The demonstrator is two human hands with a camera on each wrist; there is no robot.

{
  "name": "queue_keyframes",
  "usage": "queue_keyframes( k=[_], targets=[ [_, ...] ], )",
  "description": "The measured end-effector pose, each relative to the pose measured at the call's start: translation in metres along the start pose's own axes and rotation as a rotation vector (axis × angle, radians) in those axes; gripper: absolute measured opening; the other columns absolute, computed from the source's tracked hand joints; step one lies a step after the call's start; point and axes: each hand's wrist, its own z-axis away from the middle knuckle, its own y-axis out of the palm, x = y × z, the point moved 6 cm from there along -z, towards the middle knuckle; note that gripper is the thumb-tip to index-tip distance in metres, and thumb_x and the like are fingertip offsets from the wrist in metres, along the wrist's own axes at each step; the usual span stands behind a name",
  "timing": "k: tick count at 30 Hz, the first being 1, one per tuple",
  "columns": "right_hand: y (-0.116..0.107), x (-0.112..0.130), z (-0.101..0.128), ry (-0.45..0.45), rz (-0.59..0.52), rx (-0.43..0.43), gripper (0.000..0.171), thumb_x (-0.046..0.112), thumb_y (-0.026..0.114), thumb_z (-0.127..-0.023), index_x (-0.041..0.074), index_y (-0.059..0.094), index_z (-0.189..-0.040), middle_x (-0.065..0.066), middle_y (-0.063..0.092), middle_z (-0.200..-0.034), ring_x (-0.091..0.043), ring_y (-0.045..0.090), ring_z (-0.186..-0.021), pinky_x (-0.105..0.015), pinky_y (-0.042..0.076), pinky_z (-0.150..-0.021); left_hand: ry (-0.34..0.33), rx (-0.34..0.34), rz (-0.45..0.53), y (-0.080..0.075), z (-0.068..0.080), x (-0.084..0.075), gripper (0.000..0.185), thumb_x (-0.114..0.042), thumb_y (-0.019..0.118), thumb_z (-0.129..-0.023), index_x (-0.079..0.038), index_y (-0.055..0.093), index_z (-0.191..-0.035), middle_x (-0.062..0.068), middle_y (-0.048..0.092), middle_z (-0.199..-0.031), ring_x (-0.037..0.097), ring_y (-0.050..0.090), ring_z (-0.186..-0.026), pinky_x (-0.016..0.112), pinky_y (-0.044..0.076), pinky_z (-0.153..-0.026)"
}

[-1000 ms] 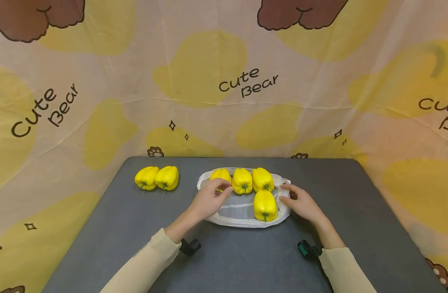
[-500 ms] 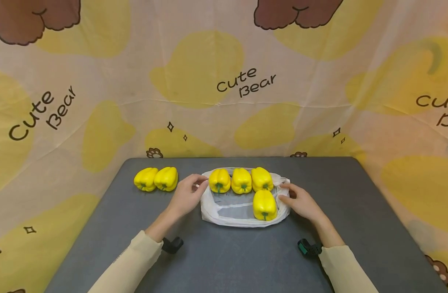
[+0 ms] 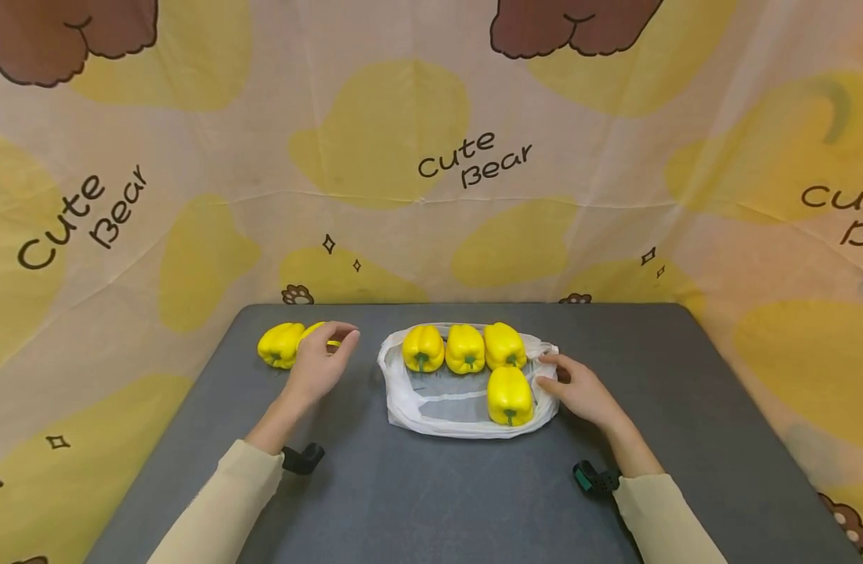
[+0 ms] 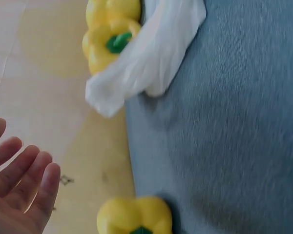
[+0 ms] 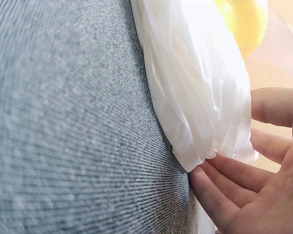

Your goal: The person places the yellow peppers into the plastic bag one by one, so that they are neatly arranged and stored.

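While the table (image 3: 431, 486) carries it, the white bag (image 3: 438, 407) lies slack against the right hand's (image 3: 579, 392) relaxed fingers and could slide. Beneath the open, reaching left hand (image 3: 319, 364), the loose pepper (image 3: 282, 345) may roll away.

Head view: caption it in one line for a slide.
Left hand reaches over two loose yellow bell peppers; right hand touches white plastic bag holding four more.

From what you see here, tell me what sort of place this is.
Probably a staged recording setup, not a kitchen: a grey table, a cartoon bear cloth backdrop all around, and identical yellow peppers laid in a white bag.
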Motion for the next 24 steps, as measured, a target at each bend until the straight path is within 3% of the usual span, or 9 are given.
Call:
queue_keyframes(
  k=[8, 13, 18, 24],
  targets=[
    [0.0, 0.0, 0.0, 0.006, 0.004, -0.001, 0.056, 0.036, 0.064, -0.1, 0.004, 0.054, -0.145, -0.027, 0.05, -0.147, -0.04, 0.052, -0.123, -0.06, 0.045, -0.103, -0.019, -0.074, -0.024, -0.025, -0.006, 0.018, 0.026, -0.023, 0.063, -0.102, 0.0, 0.069, -0.114, 0.014, 0.069, -0.11, 0.029, 0.063, -0.102, 0.049, 0.055, -0.087],
    [-0.001, 0.0, 0.0, 0.004, 0.009, -0.008, 0.056, 0.036, 0.064, -0.1, 0.004, 0.054, -0.144, -0.026, 0.051, -0.146, -0.039, 0.053, -0.121, -0.059, 0.045, -0.103, -0.065, -0.13, -0.042, -0.036, -0.011, 0.032, 0.03, -0.028, 0.062, -0.103, -0.001, 0.069, -0.114, 0.014, 0.07, -0.11, 0.027, 0.063, -0.103, 0.033, 0.052, -0.087],
    [0.0, -0.001, 0.001, 0.005, 0.008, -0.009, 0.055, 0.036, 0.064, -0.1, 0.005, 0.054, -0.144, -0.027, 0.051, -0.145, -0.039, 0.053, -0.12, -0.059, 0.045, -0.103, -0.109, -0.168, -0.038, -0.041, -0.011, 0.043, 0.032, -0.03, 0.062, -0.103, -0.001, 0.069, -0.114, 0.014, 0.07, -0.11, 0.028, 0.064, -0.103, 0.018, 0.048, -0.083],
    [0.0, 0.0, 0.001, -0.006, 0.006, -0.01, 0.055, 0.034, 0.064, -0.1, 0.004, 0.054, -0.144, -0.026, 0.052, -0.144, -0.037, 0.054, -0.118, -0.058, 0.046, -0.101, -0.178, -0.229, -0.026, -0.043, -0.011, 0.061, 0.032, -0.03, 0.065, -0.101, -0.002, 0.069, -0.115, 0.013, 0.07, -0.111, 0.027, 0.063, -0.103, 0.021, 0.049, -0.085]
  ],
)
